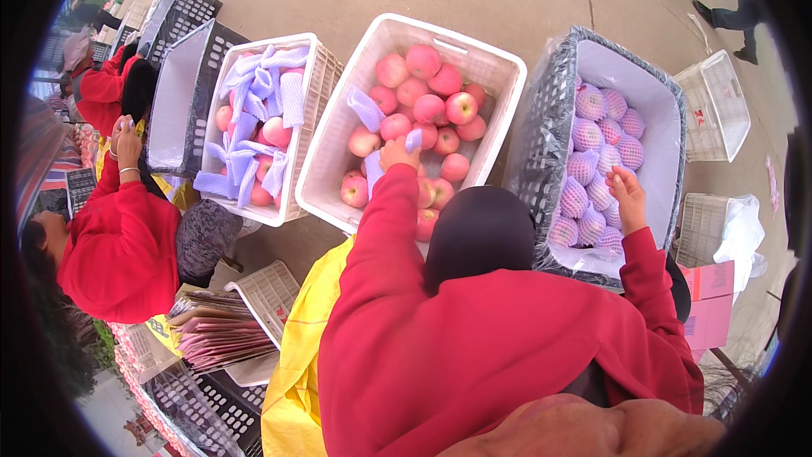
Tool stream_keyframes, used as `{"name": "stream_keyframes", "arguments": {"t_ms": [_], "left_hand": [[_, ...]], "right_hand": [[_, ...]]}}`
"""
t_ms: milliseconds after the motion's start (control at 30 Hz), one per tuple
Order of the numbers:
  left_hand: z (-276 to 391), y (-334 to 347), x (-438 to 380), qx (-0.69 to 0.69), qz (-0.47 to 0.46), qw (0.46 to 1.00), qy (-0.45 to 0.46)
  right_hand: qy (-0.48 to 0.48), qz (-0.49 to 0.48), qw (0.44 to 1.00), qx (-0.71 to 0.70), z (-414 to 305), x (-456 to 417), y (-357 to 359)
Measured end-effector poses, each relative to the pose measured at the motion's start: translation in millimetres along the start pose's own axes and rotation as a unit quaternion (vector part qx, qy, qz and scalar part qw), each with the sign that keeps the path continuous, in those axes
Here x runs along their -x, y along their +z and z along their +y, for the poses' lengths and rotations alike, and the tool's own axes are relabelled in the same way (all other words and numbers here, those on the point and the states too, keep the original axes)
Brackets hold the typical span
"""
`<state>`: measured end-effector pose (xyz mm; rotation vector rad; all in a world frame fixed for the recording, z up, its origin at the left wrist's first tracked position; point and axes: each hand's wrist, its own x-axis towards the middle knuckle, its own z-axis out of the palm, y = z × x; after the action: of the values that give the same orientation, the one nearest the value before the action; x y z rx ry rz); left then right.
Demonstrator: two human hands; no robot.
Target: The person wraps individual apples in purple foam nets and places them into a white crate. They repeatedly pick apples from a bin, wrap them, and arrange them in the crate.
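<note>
My left hand (399,153) reaches into a white plastic crate (507,108) of loose red apples (429,108). A purple foam net sleeve (413,140) shows at its fingers; whether it grips an apple too I cannot tell. Another foam sleeve (365,109) lies on the apples, and one is partly under the hand. My right hand (627,197) is over the right side of a black crate (684,120) with a white liner, fingers slightly bent and nothing seen in them. Apples in foam nets (587,134) fill much of that crate, left of the hand.
Left stands a white crate (309,57) of apples and foam sleeves, then a lined black crate (203,44). A co-worker in red (120,254) sits beside them. Yellow sacking (298,355) lies at my left, white crates (713,105) at right. Another person's legs (736,18) show upper right.
</note>
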<state>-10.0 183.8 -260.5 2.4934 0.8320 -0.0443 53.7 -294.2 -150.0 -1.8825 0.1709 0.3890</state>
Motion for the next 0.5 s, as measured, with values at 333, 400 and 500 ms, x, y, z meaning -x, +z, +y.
{"name": "stream_keyframes", "arguments": {"t_ms": [333, 400, 500], "left_hand": [[173, -187, 142, 0.471, 0.029, 0.793, 0.384], [175, -205, 164, 0.515, -0.039, 0.78, 0.353], [173, -205, 193, 0.616, -0.211, 0.707, 0.277]], "right_hand": [[-0.239, -0.373, 0.891, -0.095, -234, 75, 132], [-0.27, -0.4, 0.873, -0.062, -247, 91, 119], [-0.333, -0.348, 0.877, -0.002, -239, 107, 101]]}}
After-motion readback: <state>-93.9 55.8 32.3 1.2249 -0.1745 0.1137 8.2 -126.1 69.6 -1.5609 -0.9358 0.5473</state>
